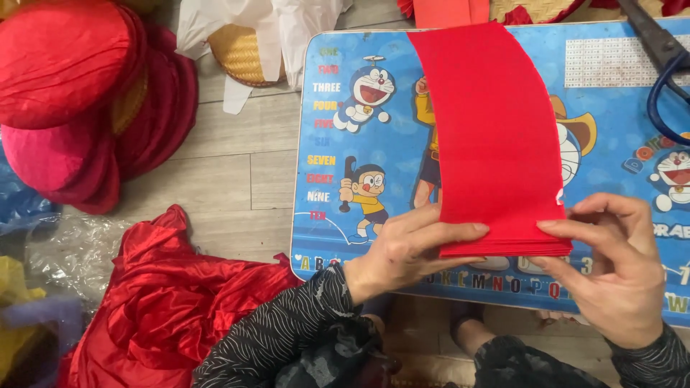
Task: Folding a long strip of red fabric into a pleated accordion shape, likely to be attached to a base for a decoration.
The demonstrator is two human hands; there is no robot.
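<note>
A stack of red, slightly curved paper or fabric strips [489,136] lies on a small blue cartoon-printed table [359,237], running from the far edge toward me. My left hand [406,251] pinches the near end of the stack from the left, thumb on top. My right hand [618,266] grips the same near end from the right, fingers on top of the edge. Both sleeves are dark with a light wavy pattern.
Large scissors with blue handles [665,65] lie at the table's far right. Red and pink fabric-covered round shapes [79,93] are piled on the floor at left. Shiny red cloth [165,302] lies near my left arm. A woven hat under white plastic [241,47] sits behind the table.
</note>
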